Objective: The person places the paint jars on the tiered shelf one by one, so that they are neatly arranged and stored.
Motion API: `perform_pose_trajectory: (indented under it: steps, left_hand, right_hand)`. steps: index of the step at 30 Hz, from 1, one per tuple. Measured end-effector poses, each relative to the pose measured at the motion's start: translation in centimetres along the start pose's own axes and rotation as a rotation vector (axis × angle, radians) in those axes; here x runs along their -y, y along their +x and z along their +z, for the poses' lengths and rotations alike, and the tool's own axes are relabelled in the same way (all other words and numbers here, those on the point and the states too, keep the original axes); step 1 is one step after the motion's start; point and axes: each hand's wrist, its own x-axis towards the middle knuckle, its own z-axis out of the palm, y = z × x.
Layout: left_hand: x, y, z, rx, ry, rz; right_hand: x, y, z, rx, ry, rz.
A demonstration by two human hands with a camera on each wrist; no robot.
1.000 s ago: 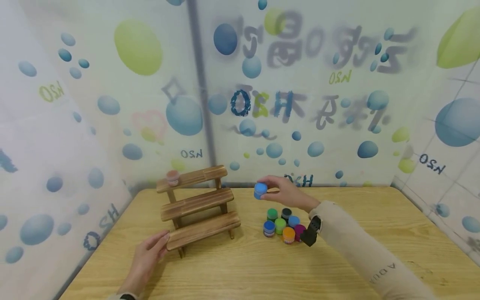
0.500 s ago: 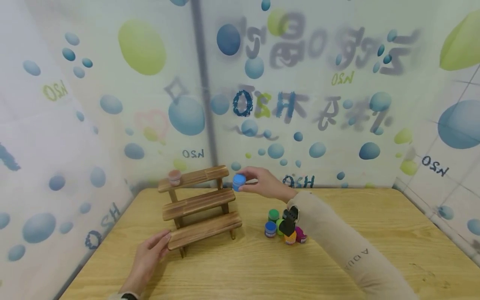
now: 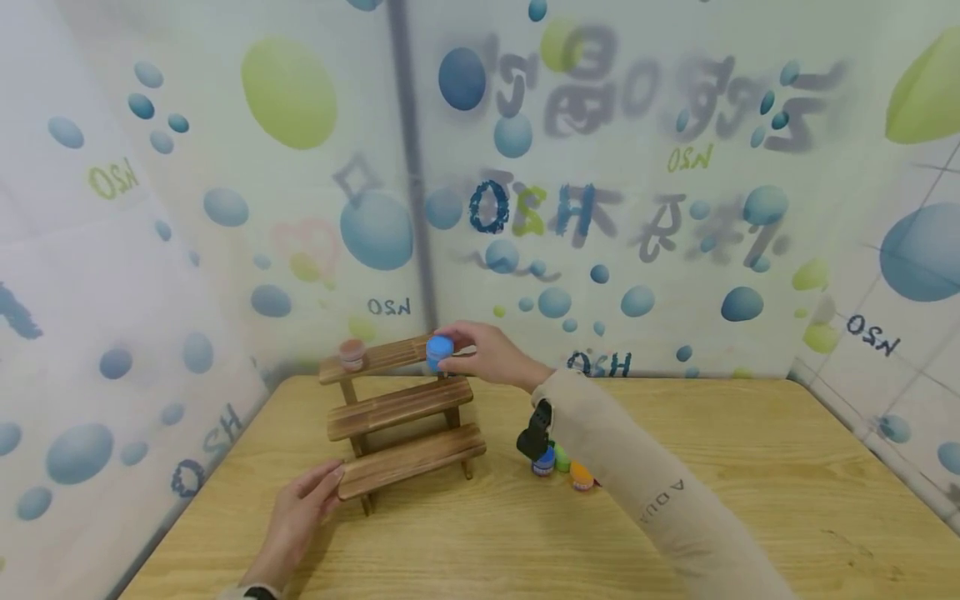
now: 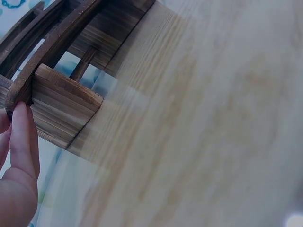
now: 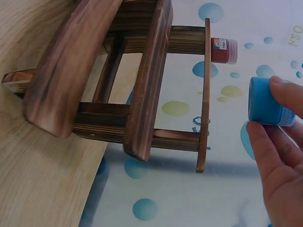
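A three-tier wooden shelf stand (image 3: 408, 461) stands on the left part of the table. My left hand (image 3: 302, 507) pinches the left end of its lowest tier between thumb and fingers; in the left wrist view the fingers (image 4: 22, 142) touch that tier's end. My right hand (image 3: 495, 357) holds a small light-blue paint jar (image 3: 439, 353) by its sides, at the right end of the top tier. In the right wrist view this jar (image 5: 266, 101) is apart from the tier's board. A reddish-brown paint jar (image 3: 352, 355) with a clear lid sits on the top tier's left part.
Right of the stand, several paint jars are grouped on the wooden table (image 3: 675, 467), partly hidden by my right forearm. A dark-blue jar (image 3: 543, 463), a light-green jar (image 3: 562, 457) and an orange jar (image 3: 581, 477) show. A printed curtain (image 3: 637, 208) hangs behind the table.
My right hand has carried the light-blue paint jar leftward and slightly up, from over the table to the top tier's right end. My left hand stays on the lowest tier.
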Motion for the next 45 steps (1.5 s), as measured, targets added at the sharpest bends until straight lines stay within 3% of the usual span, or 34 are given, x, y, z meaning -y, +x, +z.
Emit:
perform_pose_trajectory:
  steps: [8, 20, 24, 30, 38, 45]
  left_hand:
    - [0.2, 0.1, -0.1, 0.001, -0.015, 0.01]
    - [0.2, 0.1, -0.1, -0.002, -0.037, 0.0]
    - [0.1, 0.2, -0.1, -0.008, -0.039, -0.004]
    - [0.0, 0.1, 0.0, -0.002, -0.039, -0.005]
    - [-0.2, 0.1, 0.2, 0.0, -0.021, -0.002]
    - [0.0, 0.2, 0.1, 0.002, -0.059, -0.004]
  right_hand:
    - [0.7, 2.5, 0.6, -0.018, -0.009, 0.068]
    - [0.4, 5.5, 2.7, -0.024, 0.028, 0.08]
    - [-0.6, 6.2, 3.5, -0.011, 0.052, 0.062]
    - [-0.9, 6.6, 4.3, -0.017, 0.067, 0.066]
    - [-0.2, 6.9, 4.9, -0.01, -0.014, 0.137]
    - [-0.4, 7.0, 5.4, -0.006, 0.016, 0.195]
